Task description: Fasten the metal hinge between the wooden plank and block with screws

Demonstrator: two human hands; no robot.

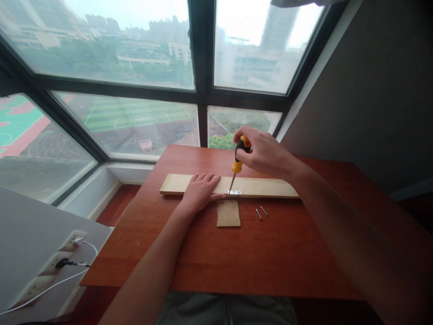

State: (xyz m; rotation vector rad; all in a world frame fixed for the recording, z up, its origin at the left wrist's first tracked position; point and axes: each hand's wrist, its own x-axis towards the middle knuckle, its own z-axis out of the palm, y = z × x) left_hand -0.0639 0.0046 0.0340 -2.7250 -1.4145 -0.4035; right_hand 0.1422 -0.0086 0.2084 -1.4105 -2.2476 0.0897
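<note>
My right hand is closed around the yellow and black handle of a screwdriver, which stands slightly tilted. Its tip meets a small metal bracket at the near edge of a long pale wooden board. My left hand lies flat on that board, fingers stretched out, with the thumb close to the bracket's left end. Just in front of the board is a small square wood piece. Two screws lie to its right on the table.
The board rests on a reddish-brown wooden table. Large windows stand behind it, and a grey wall is at the right. Wall sockets with plugs and cables are at the lower left, beside the table's edge.
</note>
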